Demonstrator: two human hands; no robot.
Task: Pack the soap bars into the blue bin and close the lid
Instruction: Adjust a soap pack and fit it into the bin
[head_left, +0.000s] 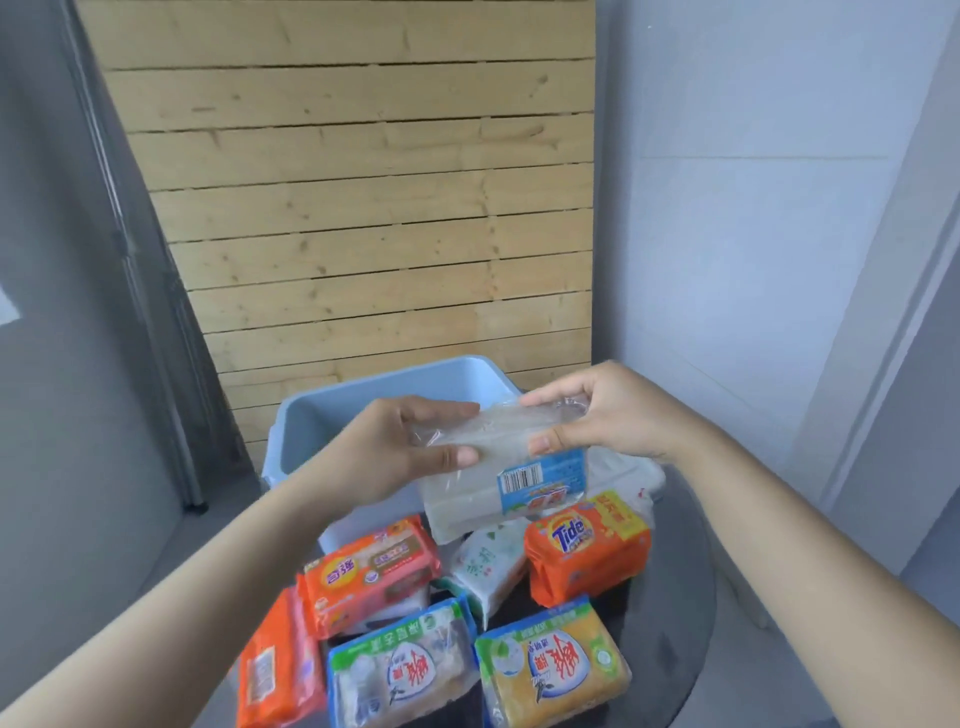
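Note:
Both hands hold a clear-wrapped white soap pack with a blue barcode label, tilted over the near rim of the open blue bin. My left hand grips its left end, and my right hand pinches its upper right end. In front of the bin lie more packs: an orange Tide pack, a red-orange pack, a white and green pack, an orange pack at the left, a blue-topped pack and a yellow pack. No lid can be picked out.
The bin and packs rest on a dark round table. A wooden slatted panel leans against the wall behind the bin. Grey walls stand on both sides, and a metal pole runs down at the left.

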